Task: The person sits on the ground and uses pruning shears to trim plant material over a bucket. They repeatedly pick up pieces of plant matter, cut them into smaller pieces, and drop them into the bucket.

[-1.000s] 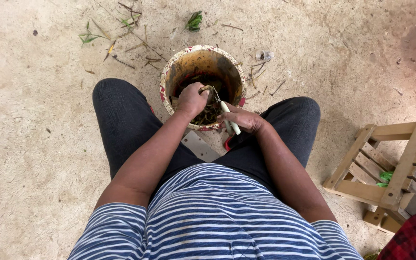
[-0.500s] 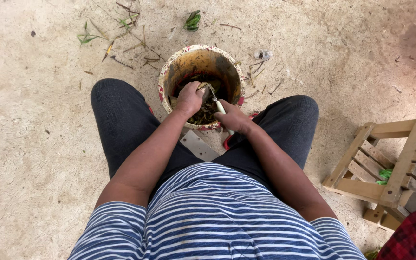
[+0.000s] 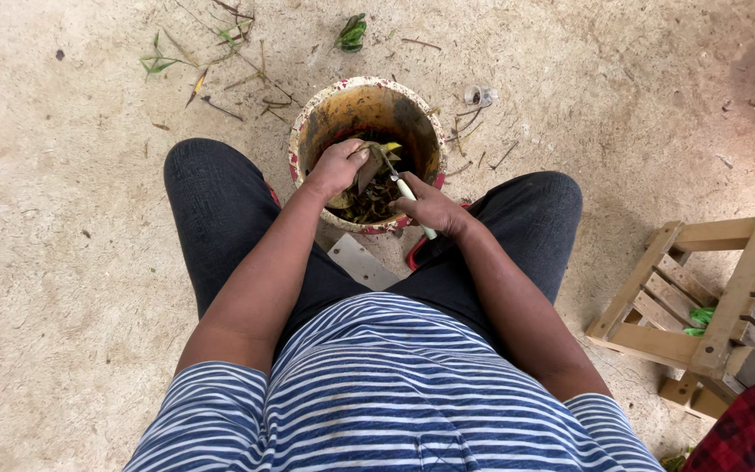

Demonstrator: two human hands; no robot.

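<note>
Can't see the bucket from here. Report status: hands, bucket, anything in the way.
Left hand grips a brown leafy piece over the bucket. Right hand holds a white-handled tool against it. Plant scraps in bucket; nothing blocking.

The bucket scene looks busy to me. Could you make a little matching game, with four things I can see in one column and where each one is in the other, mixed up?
Things:
1. bucket
2. knife
3. wooden crate
4. green leaf

Places:
A. on the ground at the far right, lying tilted
B. in the right hand, blade pointing into the bucket
C. on the ground beyond the bucket
D. between the seated person's knees

Pairs: 1-D, 2-B, 3-A, 4-C

The left hand holds a brown plant piece over the bucket.
</note>
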